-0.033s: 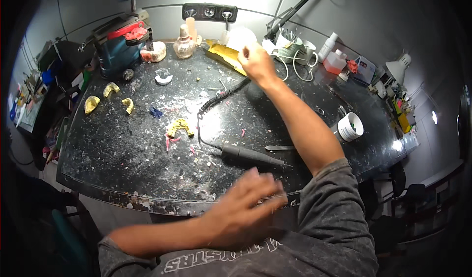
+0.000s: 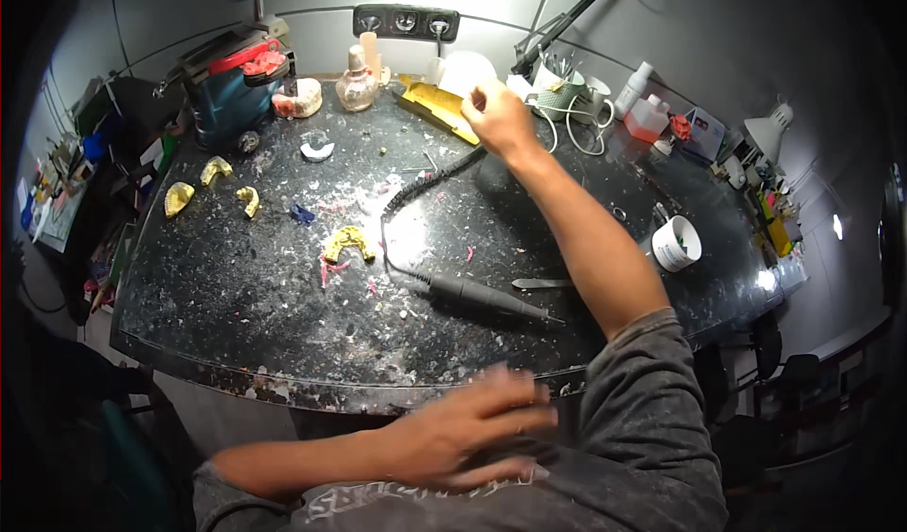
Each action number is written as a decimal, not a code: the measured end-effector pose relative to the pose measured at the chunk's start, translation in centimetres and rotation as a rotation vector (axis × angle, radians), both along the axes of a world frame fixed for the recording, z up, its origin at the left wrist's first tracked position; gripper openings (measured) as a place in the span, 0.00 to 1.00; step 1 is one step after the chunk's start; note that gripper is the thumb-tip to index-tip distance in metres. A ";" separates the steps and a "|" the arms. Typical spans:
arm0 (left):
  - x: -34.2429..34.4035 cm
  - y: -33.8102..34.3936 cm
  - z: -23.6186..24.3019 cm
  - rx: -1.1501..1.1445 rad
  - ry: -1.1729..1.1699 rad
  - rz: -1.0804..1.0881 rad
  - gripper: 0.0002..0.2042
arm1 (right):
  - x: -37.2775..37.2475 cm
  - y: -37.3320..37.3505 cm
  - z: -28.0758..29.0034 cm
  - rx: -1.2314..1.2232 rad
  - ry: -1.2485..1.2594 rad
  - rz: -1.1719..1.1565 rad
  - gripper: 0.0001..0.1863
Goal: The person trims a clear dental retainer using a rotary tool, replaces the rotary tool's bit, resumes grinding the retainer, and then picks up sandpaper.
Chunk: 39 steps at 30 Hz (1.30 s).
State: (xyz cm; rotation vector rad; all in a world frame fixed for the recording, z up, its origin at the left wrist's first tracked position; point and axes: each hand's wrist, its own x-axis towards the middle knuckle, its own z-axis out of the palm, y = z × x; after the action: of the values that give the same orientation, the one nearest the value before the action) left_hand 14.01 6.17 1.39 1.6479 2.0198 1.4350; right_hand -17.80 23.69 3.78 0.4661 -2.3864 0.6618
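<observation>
My right hand [image 2: 498, 121] reaches across the bench to its back, fingers curled closed beside a yellow, folded sheet-like piece [image 2: 439, 111]. What those fingers hold, if anything, is hidden. My left hand [image 2: 468, 428] hangs near my body at the front edge of the bench. It is smeared by motion, but its fingers are spread and it seems to hold nothing. Between the hands a dark grey rotary handpiece [image 2: 487, 296] lies on the bench. Its coiled black cord [image 2: 430, 182] runs back under my right wrist. A thin metal spatula [image 2: 543, 283] lies by my right forearm.
Yellowish dental arch models [image 2: 350, 242] lie at centre and left on the black, dusty bench [image 2: 217, 296]. Behind stand a glass bottle [image 2: 356, 88] and a teal device [image 2: 227, 107]. A white tub [image 2: 676, 244] and a bottle of pink liquid [image 2: 647, 119] stand right.
My left hand has shifted slightly downward, its fingers spreading wider. My right hand stays at the back of the bench, closed. The whole view has shifted very slightly.
</observation>
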 end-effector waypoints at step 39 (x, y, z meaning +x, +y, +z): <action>-15.5 -9.9 2.3 0.521 -0.838 0.538 0.17 | 11.0 19.8 -0.9 0.152 -0.673 -0.362 0.25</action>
State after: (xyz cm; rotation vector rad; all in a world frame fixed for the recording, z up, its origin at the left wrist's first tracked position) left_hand -1.50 -3.76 3.72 0.3707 1.6791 2.4354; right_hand -6.85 43.45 2.85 -0.1725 -3.0561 0.5220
